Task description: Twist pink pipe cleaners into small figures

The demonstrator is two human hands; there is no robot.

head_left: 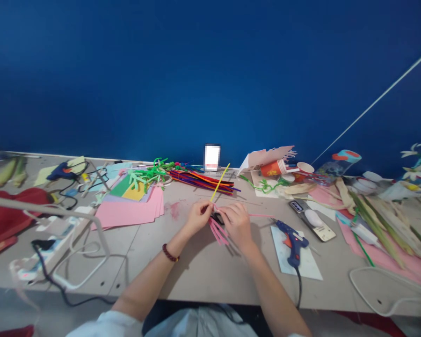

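Note:
My left hand (199, 216) is closed in a pinch at the middle of the table, and a yellow pipe cleaner (221, 180) sticks up from its fingertips. Close beside it, my right hand (236, 223) pinches a pink pipe cleaner (261, 215), whose end juts out to the right. Several more pink pipe cleaners (218, 234) hang or lie below the fingers. A small dark object between the hands is partly covered, and I cannot make out what it is.
Behind the hands lies a bundle of coloured pipe cleaners (203, 182). A blue glue gun (292, 241) rests on a pale sheet at right, near a phone (312, 220). Pink paper (126, 215) and a power strip (56, 243) with cables are at left. A blue wall (210, 84) closes the back.

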